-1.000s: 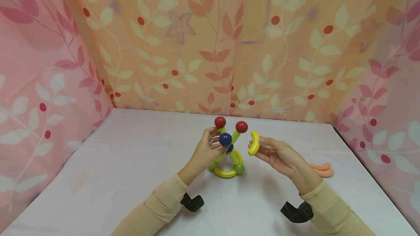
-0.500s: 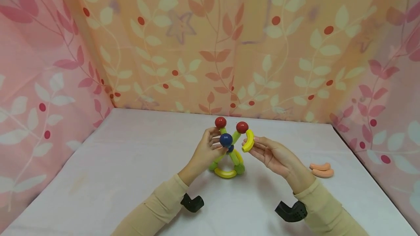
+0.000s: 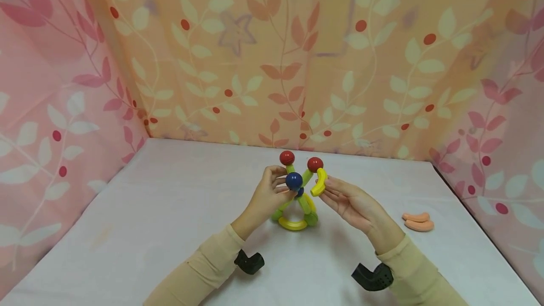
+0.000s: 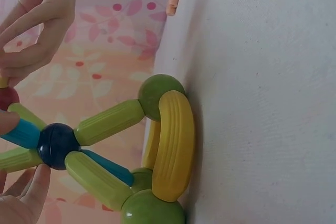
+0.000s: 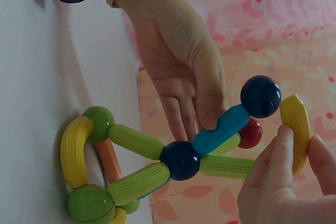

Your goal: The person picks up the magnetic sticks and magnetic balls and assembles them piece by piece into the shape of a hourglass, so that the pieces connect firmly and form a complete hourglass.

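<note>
A toy structure [image 3: 295, 198] of green rods, green balls and yellow arcs stands mid-table, topped by two red balls [image 3: 315, 164]. My left hand [image 3: 271, 191] grips it at the light-blue rod [image 5: 220, 129] that carries a dark blue ball [image 3: 293, 181]. My right hand [image 3: 342, 197] pinches a loose yellow curved piece [image 3: 318, 182] between thumb and fingers, its upper end right by the right red ball. In the right wrist view that yellow curved piece [image 5: 295, 129] sits just beside the dark blue ball [image 5: 261, 96]. The left wrist view shows the structure's base, with a yellow arc [image 4: 173, 145] on the table.
Two orange curved pieces [image 3: 418, 221] lie on the white table [image 3: 170, 192] to the right. Floral curtains [image 3: 297, 60] wall in the back and both sides. Black wrist mounts [image 3: 249, 262] hang under both sleeves.
My right hand has carried the yellow curved piece leftward, from apart to right beside the right red ball. My left hand and the structure stayed put.
</note>
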`<state>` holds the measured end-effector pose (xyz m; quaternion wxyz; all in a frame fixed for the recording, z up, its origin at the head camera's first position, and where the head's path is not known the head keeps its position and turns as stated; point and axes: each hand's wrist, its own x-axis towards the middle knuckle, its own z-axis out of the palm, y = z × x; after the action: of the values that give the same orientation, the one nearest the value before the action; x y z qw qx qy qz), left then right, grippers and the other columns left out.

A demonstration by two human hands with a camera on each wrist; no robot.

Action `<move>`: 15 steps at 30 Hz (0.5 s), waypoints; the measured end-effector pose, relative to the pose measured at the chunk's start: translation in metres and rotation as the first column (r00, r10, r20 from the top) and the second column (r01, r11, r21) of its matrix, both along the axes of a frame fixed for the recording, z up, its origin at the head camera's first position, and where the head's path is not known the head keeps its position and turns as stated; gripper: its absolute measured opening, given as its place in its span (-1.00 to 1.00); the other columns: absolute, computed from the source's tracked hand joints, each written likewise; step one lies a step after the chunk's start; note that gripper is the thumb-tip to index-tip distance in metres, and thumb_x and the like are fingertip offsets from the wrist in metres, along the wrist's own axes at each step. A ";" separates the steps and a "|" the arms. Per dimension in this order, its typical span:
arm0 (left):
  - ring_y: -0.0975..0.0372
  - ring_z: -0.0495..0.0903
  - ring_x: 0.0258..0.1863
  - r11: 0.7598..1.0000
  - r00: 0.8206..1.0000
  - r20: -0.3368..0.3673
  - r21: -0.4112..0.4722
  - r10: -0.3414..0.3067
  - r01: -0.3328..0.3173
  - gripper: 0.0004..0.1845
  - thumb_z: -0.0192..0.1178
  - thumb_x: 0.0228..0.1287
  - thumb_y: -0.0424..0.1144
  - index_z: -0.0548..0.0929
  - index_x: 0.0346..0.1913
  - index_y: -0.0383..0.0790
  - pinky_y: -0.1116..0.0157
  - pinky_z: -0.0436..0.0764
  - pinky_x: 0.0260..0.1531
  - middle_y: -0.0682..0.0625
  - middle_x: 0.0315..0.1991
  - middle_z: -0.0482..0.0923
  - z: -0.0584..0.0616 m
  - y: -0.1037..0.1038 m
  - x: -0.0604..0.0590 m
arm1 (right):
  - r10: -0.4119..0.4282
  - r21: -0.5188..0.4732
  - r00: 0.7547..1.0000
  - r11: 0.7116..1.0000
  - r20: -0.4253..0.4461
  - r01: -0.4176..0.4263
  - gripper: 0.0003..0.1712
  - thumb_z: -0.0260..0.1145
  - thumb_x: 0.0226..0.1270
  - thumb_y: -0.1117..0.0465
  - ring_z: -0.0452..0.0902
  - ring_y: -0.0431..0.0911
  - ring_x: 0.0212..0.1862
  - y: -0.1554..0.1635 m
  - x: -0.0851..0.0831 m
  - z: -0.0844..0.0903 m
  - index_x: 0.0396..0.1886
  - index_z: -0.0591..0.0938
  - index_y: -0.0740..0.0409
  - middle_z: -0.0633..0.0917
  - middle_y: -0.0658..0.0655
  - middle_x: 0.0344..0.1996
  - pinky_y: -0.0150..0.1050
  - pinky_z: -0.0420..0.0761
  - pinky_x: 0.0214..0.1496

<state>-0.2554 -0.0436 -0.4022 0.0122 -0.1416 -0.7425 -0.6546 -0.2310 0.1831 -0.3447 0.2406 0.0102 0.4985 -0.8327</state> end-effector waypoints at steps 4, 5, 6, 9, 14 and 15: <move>-0.03 0.56 0.23 0.997 0.999 0.008 -0.068 0.048 -0.048 -0.50 0.43 0.18 -0.28 0.39 0.08 -0.27 0.15 0.62 0.16 -0.19 0.14 0.50 0.006 -0.002 0.004 | -0.016 -0.018 1.000 1.000 0.013 0.016 -0.28 0.20 0.48 0.23 0.67 -0.19 0.00 -0.003 0.001 0.000 0.49 0.10 0.27 0.62 0.07 0.01 -0.37 0.65 0.12; -0.02 0.58 0.21 0.993 0.998 0.009 -0.099 0.063 -0.062 -0.53 0.44 0.17 -0.26 0.42 0.03 -0.27 0.16 0.64 0.14 -0.17 0.10 0.52 0.009 -0.003 0.006 | -0.022 -0.023 1.000 0.999 0.019 0.023 -0.31 0.20 0.48 0.23 0.68 -0.19 -0.01 -0.003 0.001 0.000 0.47 0.13 0.26 0.62 0.07 0.00 -0.37 0.65 0.12; -0.01 0.59 0.18 0.988 0.997 0.008 -0.134 0.076 -0.074 -0.54 0.45 0.15 -0.24 0.45 0.00 -0.26 0.17 0.65 0.13 -0.15 0.06 0.53 0.011 -0.004 0.008 | -0.030 -0.025 0.999 0.999 0.023 0.031 -0.33 0.21 0.48 0.24 0.68 -0.19 -0.01 -0.004 0.002 -0.001 0.45 0.15 0.26 0.63 0.07 -0.01 -0.37 0.65 0.11; 0.03 0.61 0.11 0.974 0.996 -0.006 -0.210 0.085 -0.084 -0.55 0.46 0.13 -0.25 0.45 -0.01 -0.23 0.15 0.66 0.12 -0.12 0.01 0.53 0.023 -0.009 0.015 | -0.045 -0.025 0.999 0.999 0.024 0.046 -0.32 0.22 0.47 0.23 0.69 -0.20 -0.02 -0.006 0.002 -0.002 0.45 0.16 0.24 0.64 0.05 -0.02 -0.38 0.65 0.11; 0.05 0.60 0.11 0.971 0.990 -0.138 -0.235 0.023 -0.055 -0.44 0.47 0.12 -0.31 0.47 0.17 -0.20 0.12 0.66 0.12 -0.10 0.09 0.56 0.041 -0.012 0.024 | -0.064 -0.009 0.998 0.998 0.016 0.064 -0.19 0.20 0.49 0.22 0.68 -0.23 -0.02 -0.009 0.003 -0.002 0.56 0.02 0.24 0.65 0.00 -0.04 -0.40 0.64 0.12; 0.06 0.60 0.11 0.970 0.985 -0.175 -0.239 0.004 -0.047 -0.44 0.46 0.13 -0.31 0.48 0.18 -0.20 0.12 0.66 0.11 -0.10 0.10 0.57 0.043 -0.011 0.025 | -0.067 -0.006 0.998 0.998 0.011 0.067 -0.19 0.19 0.49 0.22 0.68 -0.24 -0.02 -0.010 0.003 -0.002 0.57 0.00 0.25 0.65 -0.01 -0.04 -0.40 0.64 0.12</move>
<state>-0.2301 -0.0549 -0.3596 0.0676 -0.1887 -0.8146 -0.5443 -0.2281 0.1729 -0.3463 0.2153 0.0306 0.4940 -0.8418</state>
